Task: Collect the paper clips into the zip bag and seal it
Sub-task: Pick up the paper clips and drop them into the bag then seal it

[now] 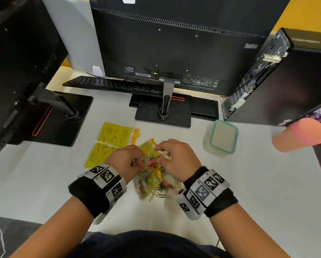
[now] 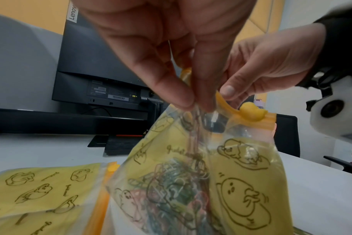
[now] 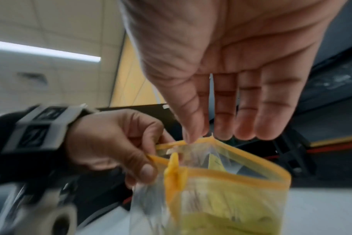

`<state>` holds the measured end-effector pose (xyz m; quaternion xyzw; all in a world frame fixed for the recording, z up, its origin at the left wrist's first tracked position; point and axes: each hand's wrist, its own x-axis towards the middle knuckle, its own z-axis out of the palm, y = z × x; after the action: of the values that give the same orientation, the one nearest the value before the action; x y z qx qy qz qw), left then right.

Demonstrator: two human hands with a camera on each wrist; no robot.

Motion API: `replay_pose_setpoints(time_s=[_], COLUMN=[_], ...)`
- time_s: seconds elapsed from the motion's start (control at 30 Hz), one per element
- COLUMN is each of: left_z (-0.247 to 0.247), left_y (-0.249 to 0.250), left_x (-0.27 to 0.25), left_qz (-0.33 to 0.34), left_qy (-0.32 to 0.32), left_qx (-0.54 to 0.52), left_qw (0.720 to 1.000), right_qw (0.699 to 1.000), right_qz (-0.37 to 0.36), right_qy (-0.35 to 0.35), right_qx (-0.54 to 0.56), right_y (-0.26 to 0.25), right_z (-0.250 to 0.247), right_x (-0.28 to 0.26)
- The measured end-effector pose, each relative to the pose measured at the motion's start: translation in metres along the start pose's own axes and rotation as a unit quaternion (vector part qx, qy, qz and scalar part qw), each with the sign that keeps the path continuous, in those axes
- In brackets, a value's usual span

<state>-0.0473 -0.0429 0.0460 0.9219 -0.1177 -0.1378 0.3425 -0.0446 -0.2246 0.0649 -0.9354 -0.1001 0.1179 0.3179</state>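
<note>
L hand (image 2: 167, 52) fingers pinch zip bag (image 2: 201, 182) rim, held upright above tabletop (image 1: 249, 183). R hand (image 1: 176, 157) pinches far rim + clips. Keep mouth wide, drop clips straight in; loose paper clips (image 1: 163, 190) lie under bag.

1. Two yellow cartoon-printed plastic zip bags: one held at the fingertips (image 1: 146, 185), one flat beyond the left fingers (image 1: 107, 144).
2. Two bare hands: left hand (image 1: 126, 161), right hand (image 1: 176, 159).
3. Many coloured wire paper clips (image 1: 163, 189), too tangled to count.
4. One clear lidded plastic container with teal rim (image 1: 222, 138).
5. One pink cylinder-shaped cup (image 1: 301, 135).
</note>
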Motion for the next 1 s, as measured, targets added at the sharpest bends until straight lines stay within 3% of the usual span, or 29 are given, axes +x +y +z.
replay_pose_setpoints(time_s=[0.13,0.27,0.33,0.53,0.7,0.9,1.0], left_z=[-0.002,-0.005,-0.006,-0.004,-0.001,-0.001,0.000], left_y=[-0.006,-0.020,-0.026,-0.036,-0.028,-0.022,-0.019], left_x=[-0.004,-0.014,-0.019,-0.026,-0.025,-0.015,-0.009], left_qz=[-0.013,-0.034,-0.045,-0.066,-0.070,-0.040,-0.027], left_qy=[0.021,0.017,0.020,0.026,0.022,0.022,0.016], left_qx=[-0.013,-0.003,-0.007,-0.008,0.003,0.002,0.006], left_qw=[1.000,0.999,0.999,0.997,0.997,0.999,0.999], right_qw=[0.994,0.970,0.957,0.977,0.981,0.988,0.979], right_qz=[0.084,0.130,0.102,0.037,0.067,0.149,0.142], right_qy=[0.052,-0.182,-0.231,-0.136,-0.109,0.029,0.109], right_qx=[0.042,-0.097,-0.143,-0.159,-0.147,0.006,0.094], right_y=[0.026,0.054,0.057,0.062,0.067,0.063,0.041], right_z=[0.005,0.040,0.059,0.080,0.070,0.035,0.010], right_x=[0.018,0.023,0.018,0.008,0.008,-0.002,-0.007])
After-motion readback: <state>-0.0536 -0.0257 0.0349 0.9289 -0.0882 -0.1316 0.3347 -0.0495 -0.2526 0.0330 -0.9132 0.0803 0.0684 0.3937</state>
